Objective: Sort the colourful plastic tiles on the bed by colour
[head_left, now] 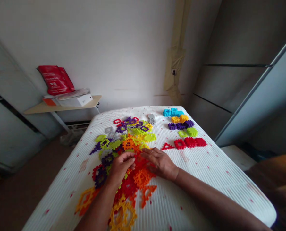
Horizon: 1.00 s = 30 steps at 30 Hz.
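My left hand [122, 165] is over the middle of a loose heap of plastic interlocking pieces, its fingers curled in against the thumb. Whatever it may pinch is too small to make out. My right hand [161, 163] reaches in from the right, fingers stretched out and lying on red pieces [140, 163]. Just beyond both hands is an orange piece with a window pattern [128, 144]. Closer to me are an orange round piece [142, 178], an orange triangle [147, 194] and a yellow-orange gear-like piece [122, 215]. Purple pieces [101, 176] lie left of my left hand.
Sorted stacks stand on the right of the white padded table [205, 186]: blue [173, 112], yellow [180, 118], purple [180, 125], green [192, 132] and red [191, 142]. A grey stack [151, 119] is farther back. A side table [39, 108] carries a red bag [55, 80].
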Tool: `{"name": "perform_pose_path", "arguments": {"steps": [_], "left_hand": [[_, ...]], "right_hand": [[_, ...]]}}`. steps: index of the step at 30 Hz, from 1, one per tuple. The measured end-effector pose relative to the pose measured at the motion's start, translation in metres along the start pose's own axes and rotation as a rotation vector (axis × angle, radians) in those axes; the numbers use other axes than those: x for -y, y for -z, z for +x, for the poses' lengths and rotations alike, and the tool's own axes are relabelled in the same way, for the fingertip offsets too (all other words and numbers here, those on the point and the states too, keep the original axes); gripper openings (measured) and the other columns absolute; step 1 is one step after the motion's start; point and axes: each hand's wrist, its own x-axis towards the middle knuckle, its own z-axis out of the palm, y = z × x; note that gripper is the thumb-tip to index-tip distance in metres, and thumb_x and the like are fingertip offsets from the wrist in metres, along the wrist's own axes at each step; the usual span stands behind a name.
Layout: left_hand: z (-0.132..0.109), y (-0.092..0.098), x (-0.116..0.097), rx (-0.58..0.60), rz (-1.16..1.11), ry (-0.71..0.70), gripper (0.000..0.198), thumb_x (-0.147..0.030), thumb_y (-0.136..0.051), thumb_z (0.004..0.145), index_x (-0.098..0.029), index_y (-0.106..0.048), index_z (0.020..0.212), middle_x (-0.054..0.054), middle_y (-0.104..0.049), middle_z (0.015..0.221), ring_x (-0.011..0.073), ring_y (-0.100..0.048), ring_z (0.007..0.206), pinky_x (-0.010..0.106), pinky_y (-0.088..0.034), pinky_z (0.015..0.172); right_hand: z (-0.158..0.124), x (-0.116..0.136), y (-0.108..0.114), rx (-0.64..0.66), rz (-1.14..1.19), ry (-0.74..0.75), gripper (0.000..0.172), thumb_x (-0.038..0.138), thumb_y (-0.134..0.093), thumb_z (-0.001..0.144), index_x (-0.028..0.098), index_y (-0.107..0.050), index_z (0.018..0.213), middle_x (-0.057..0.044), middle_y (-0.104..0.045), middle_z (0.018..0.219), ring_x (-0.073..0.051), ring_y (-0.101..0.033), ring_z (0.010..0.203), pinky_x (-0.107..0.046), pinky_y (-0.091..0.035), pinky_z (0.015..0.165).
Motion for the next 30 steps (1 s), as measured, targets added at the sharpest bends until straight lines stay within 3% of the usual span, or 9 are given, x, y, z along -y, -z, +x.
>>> {"name": "perform_pose_path", "arguments": {"steps": [4,11,17,23,27,30], "left_hand": [[0.002,0.001,0.002,0.025,0.004,-0.004,0.034,-0.032,-0.068,0.059,-0.016,-0.058,0.087,-0.003,-0.061,0.062,0.0105,-0.054,0.051,0.022,-0.044,0.050],[0.005,0.002,0.006,0.098,0.014,-0.002,0.042,-0.034,-0.070,0.058,-0.019,-0.050,0.092,-0.003,-0.062,0.064,0.0125,-0.055,0.050,0.024,-0.044,0.047],[0.001,-0.002,0.005,0.076,0.048,-0.030,0.047,-0.038,-0.070,0.061,-0.019,-0.049,0.099,-0.003,-0.061,0.067,0.0135,-0.056,0.053,0.024,-0.044,0.048],[0.003,0.003,0.005,0.119,0.099,-0.050,0.045,-0.044,-0.067,0.065,-0.019,-0.055,0.101,-0.004,-0.058,0.061,0.0134,-0.054,0.054,0.024,-0.044,0.052],[0.003,0.002,0.003,0.132,0.122,-0.047,0.041,-0.042,-0.068,0.064,-0.018,-0.058,0.095,-0.004,-0.058,0.061,0.0125,-0.052,0.052,0.024,-0.043,0.052],[0.004,0.001,0.003,0.129,0.124,-0.037,0.041,-0.043,-0.068,0.063,-0.017,-0.059,0.094,-0.003,-0.058,0.061,0.0133,-0.053,0.053,0.024,-0.044,0.053]], "right_hand": [[0.013,0.005,-0.005,0.083,-0.068,-0.009,0.042,0.025,-0.054,0.084,0.019,-0.047,0.125,-0.009,-0.055,0.125,-0.019,-0.052,0.096,-0.032,-0.046,0.080],[0.020,0.002,-0.002,0.142,-0.056,0.012,0.050,0.034,-0.062,0.078,0.019,-0.047,0.124,-0.009,-0.055,0.123,-0.020,-0.052,0.096,-0.031,-0.046,0.079],[0.016,0.001,0.003,0.150,-0.001,-0.029,0.051,0.031,-0.063,0.076,0.019,-0.047,0.123,-0.010,-0.058,0.115,-0.021,-0.053,0.097,-0.032,-0.046,0.081],[-0.006,-0.044,0.049,0.032,-0.023,-0.248,0.057,0.024,-0.066,0.072,0.016,-0.047,0.125,-0.011,-0.058,0.116,-0.022,-0.052,0.104,-0.034,-0.045,0.085],[-0.030,-0.082,0.085,0.120,-0.159,-0.437,0.050,0.021,-0.069,0.069,0.014,-0.056,0.117,-0.012,-0.062,0.109,-0.024,-0.057,0.099,-0.035,-0.047,0.085],[-0.045,-0.099,0.096,0.208,-0.227,-0.502,0.047,0.020,-0.069,0.069,0.014,-0.058,0.115,-0.013,-0.063,0.109,-0.025,-0.058,0.100,-0.036,-0.047,0.085]]}}
